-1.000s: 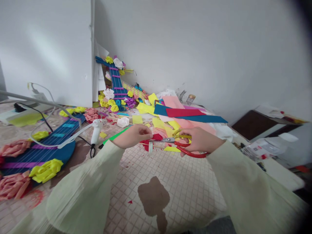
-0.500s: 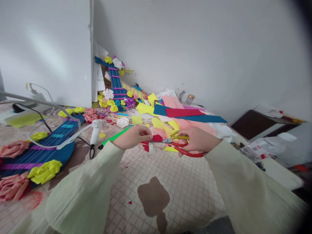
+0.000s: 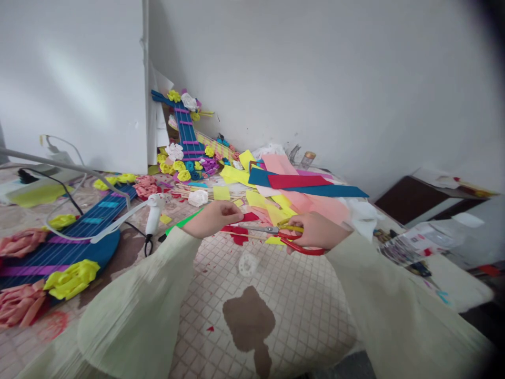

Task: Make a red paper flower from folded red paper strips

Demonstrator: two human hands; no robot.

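Observation:
My left hand (image 3: 213,217) pinches a small piece of red paper (image 3: 250,217) between thumb and fingers. My right hand (image 3: 315,231) is wrapped round the red and yellow handles of a pair of scissors (image 3: 272,230). Their blades point left, just below the red paper, and look nearly closed. Under the blades another red scrap (image 3: 239,237) lies beside a thin stick. A pale, round, blurred thing (image 3: 248,264) is over the patterned tabletop (image 3: 307,300) below the scissors; whether it touches the surface I cannot tell.
At left, a white glue gun (image 3: 154,216) stands near a blue paper guitar (image 3: 94,223) with flowers. Another decorated guitar (image 3: 185,131) leans at the back. Coloured paper strips (image 3: 307,184) pile behind my right hand. A glass jar (image 3: 307,159) is near the wall.
The pale thing, earlier hanging just under the scissor blades, is now lower and apart from them. My right hand and the scissors have shifted slightly left. My left hand has drawn slightly left and up.

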